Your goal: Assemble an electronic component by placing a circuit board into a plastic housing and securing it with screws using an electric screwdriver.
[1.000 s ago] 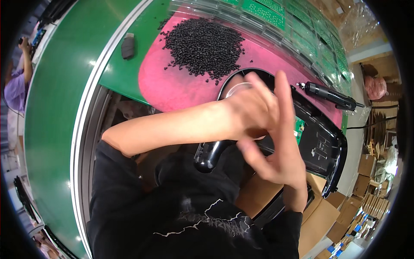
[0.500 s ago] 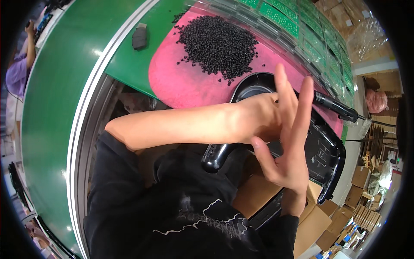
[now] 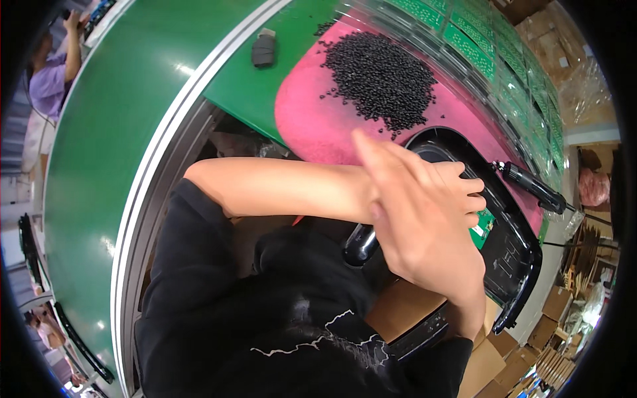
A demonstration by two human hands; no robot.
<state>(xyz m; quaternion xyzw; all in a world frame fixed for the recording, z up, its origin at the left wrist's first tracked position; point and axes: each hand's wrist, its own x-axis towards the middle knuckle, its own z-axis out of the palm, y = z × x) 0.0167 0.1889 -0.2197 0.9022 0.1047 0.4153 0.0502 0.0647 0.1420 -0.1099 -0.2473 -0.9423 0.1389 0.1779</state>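
Two hands meet over one glossy black plastic housing (image 3: pixel 514 255) that lies at the near edge of the bench. The right hand (image 3: pixel 424 225) is raised in front with its fingers stretched out and loose, closed on nothing I can see. The left hand (image 3: pixel 458 196) reaches across behind it, fingers curled down toward the housing's round opening; whether it has hold of anything I cannot tell, since the right hand covers it. A small green circuit board (image 3: pixel 483 224) sits inside the housing just beside those fingers, so the fitting looks partly done, with fastening probably still to come. A black electric screwdriver (image 3: pixel 531 187) lies untouched beyond the housing. Farther up the pink mat (image 3: pixel 312 113), a heap of small black pieces (image 3: pixel 378 76) waits, and a dark block (image 3: pixel 263 50) rests on the green bench (image 3: pixel 113 146).
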